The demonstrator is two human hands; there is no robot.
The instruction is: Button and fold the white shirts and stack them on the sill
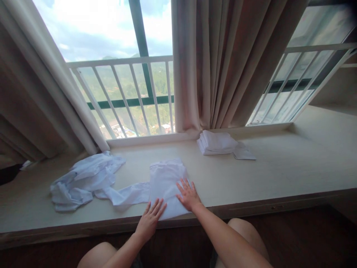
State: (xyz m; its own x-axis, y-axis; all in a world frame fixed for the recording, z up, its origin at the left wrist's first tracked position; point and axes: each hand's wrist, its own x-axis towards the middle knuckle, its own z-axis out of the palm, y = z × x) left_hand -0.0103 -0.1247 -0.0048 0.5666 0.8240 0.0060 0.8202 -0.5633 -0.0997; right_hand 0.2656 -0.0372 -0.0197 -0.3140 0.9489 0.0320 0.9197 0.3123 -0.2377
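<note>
A white shirt (165, 180) lies partly folded into a narrow panel on the pale window ledge (279, 171), one sleeve trailing out to the left. My left hand (151, 217) rests flat on the panel's near edge, fingers spread. My right hand (188, 194) presses flat on the panel's right side. Neither hand grips anything.
A crumpled heap of white garments (83, 178) lies to the left on the ledge. A stack of folded white garments (216, 142) sits at the back by the curtain (223, 63). A white railing (125, 93) backs the window. My knees show below the ledge.
</note>
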